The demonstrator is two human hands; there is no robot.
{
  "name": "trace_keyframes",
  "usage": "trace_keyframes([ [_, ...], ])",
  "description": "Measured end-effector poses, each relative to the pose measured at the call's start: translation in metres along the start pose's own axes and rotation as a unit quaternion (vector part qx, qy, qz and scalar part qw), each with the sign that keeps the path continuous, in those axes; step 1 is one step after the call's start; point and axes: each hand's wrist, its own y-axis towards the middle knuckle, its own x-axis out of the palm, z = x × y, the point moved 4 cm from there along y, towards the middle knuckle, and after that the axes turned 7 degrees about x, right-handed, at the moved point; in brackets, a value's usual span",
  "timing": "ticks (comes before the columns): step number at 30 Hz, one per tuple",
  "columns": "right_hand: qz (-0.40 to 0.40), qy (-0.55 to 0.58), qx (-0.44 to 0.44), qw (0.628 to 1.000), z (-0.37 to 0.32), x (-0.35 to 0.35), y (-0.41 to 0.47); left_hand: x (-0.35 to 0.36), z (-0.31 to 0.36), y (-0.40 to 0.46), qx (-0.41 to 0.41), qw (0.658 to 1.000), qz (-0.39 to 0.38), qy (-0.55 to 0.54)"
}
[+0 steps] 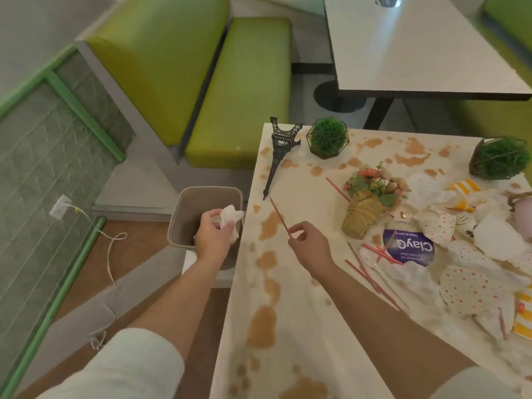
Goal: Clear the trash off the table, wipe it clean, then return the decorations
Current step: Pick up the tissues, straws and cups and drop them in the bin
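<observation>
Left hand (211, 236) grips a crumpled white tissue (230, 220) over the beige square plastic bin (184, 214); beside it, right hand (309, 243) fingers pinch a thin red straw (279, 216).

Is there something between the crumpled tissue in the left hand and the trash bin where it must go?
Nothing visible. The left hand holds the crumpled tissue directly over the open trash bin, with only air below it.

- The left hand (214, 234) covers part of the crumpled tissue (230, 218) and of the bin (184, 214)
- The pink item (524, 217) is cut by the right edge
- Wipes pack (408, 247) lettering is partly covered by straws
</observation>
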Motion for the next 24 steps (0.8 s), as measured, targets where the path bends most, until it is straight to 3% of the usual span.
trace_keyframes([
  [12,-0.049,-0.024,0.02,0.998,-0.065,0.119,0.025,-0.056,-0.06,0.091,-0.101,0.993,-0.048,0.022],
  [24,-0.034,-0.019,0.054,0.998,-0.073,0.156,0.036,-0.044,-0.07,0.083,-0.064,0.991,-0.116,0.003],
])
